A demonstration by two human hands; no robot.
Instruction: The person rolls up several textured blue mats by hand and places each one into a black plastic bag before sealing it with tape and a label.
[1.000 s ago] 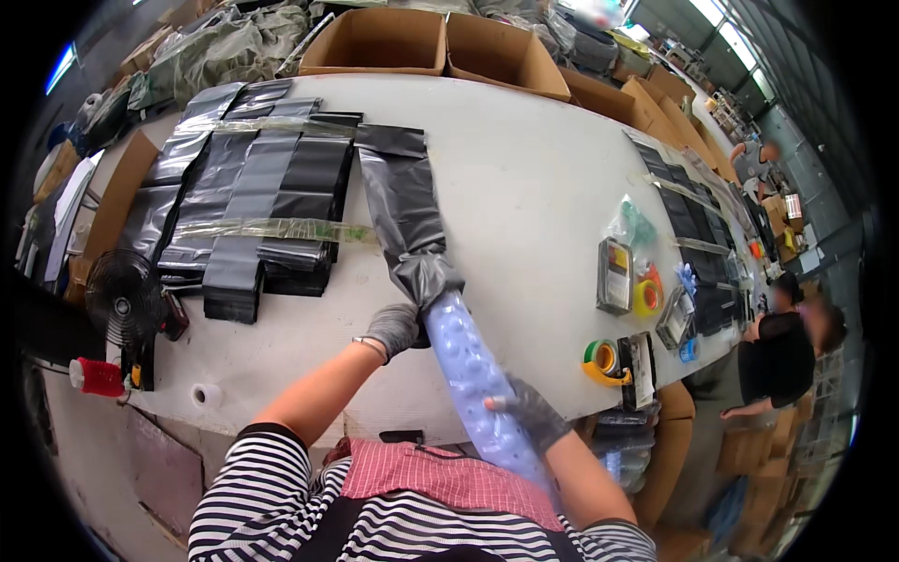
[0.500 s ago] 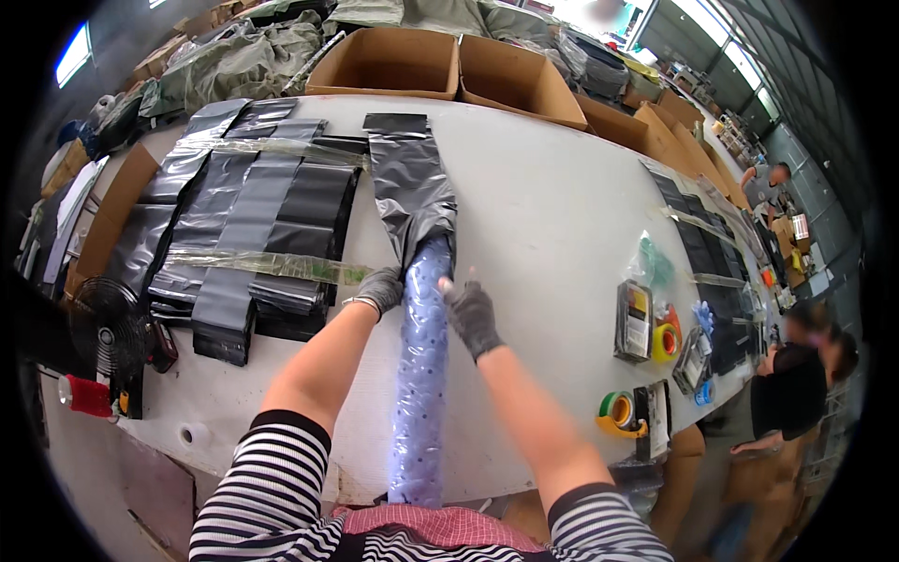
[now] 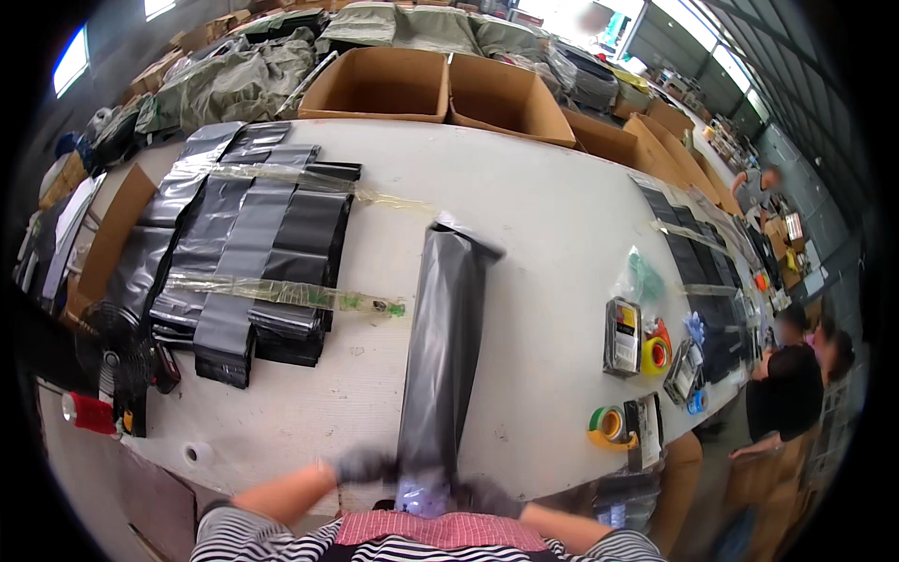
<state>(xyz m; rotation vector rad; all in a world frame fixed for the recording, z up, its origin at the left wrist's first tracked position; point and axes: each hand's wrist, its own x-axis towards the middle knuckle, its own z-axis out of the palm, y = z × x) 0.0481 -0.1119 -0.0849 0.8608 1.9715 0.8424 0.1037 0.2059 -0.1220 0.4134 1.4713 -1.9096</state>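
Observation:
A long roll in clear wrap with a lilac dotted surface (image 3: 421,496) lies lengthwise on the table, and only its near end shows. The rest is inside a black plastic bag (image 3: 442,347), whose far end is creased and folded over. My left hand (image 3: 367,465), in a dark glove, is closed at the left side of the bag's near edge. On the opposite side my right hand (image 3: 489,496), also gloved, grips the same edge low in front of me. Both hands are blurred, and the right fingers are partly hidden.
Stacked black bags (image 3: 253,253) taped to the white table (image 3: 552,281) lie at left, beside a fan (image 3: 112,356). Tape rolls (image 3: 611,426) and small packs (image 3: 623,337) sit at right. Cardboard boxes (image 3: 375,86) line the far edge. A co-worker (image 3: 787,398) stands at far right.
The black bag has come toward me along the roll and covers nearly all of it. Both hands have moved from mid-table down to the near edge.

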